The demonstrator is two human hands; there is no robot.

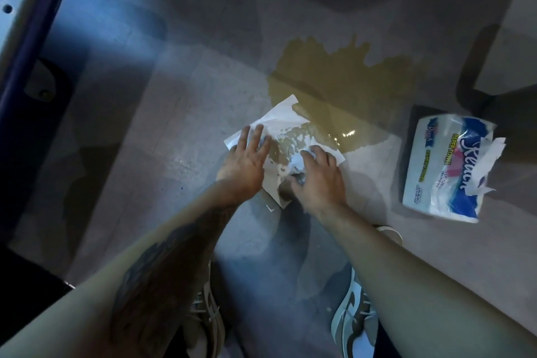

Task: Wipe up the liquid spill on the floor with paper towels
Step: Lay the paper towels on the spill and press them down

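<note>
Head cam: paper towel (283,136) lies flat like a diamond, corner pointing into yellow spill (345,87). L hand (247,163) & R hand (318,177) press it, fingers spread wide.

The grey floor (162,131) carries a yellowish spill (343,81) beyond the hands, a soaked paper towel (279,136) under them, and a towel pack (449,168) right of the right hand.

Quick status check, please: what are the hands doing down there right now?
Left hand and right hand flat on paper towel, pressing. Towel soaking at near edge of spill; most still uncovered. Towel pack on the right, nothing blocking.
</note>
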